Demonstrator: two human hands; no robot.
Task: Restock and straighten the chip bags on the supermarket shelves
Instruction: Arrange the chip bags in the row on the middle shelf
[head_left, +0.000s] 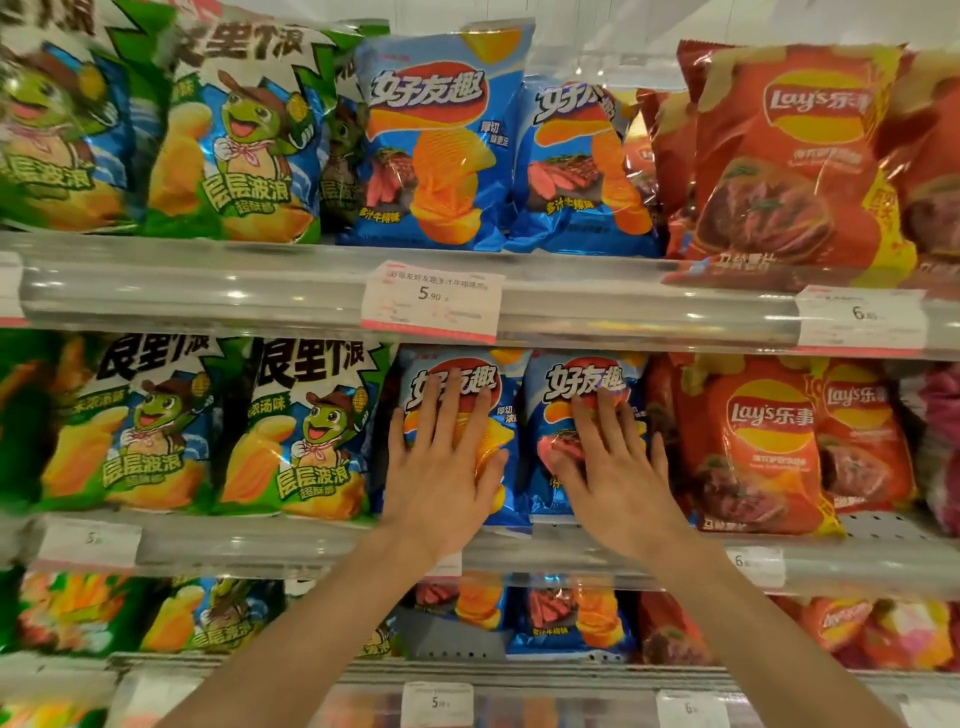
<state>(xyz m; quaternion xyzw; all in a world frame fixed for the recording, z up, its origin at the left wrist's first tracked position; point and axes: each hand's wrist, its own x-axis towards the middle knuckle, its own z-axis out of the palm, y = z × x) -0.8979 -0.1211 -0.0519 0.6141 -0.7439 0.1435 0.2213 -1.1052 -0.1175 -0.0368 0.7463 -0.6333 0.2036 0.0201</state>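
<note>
Two blue chip bags stand side by side on the middle shelf. My left hand (444, 467) lies flat with spread fingers on the front of the left blue bag (511, 415). My right hand (615, 467) presses flat in the same way on the right blue bag (550, 405). Both bags stand upright, facing out. Two more blue bags of the same kind (441, 140) stand on the shelf above, the right one tilted slightly. Further blue bags (566, 618) lie on the shelf below, behind my forearms.
Green chip bags (301, 431) fill the shelves to the left and red Lay's bags (753, 447) those to the right. Clear shelf rails carry price tags (431, 301). A bare gap of shelf (447, 639) shows on the lower level.
</note>
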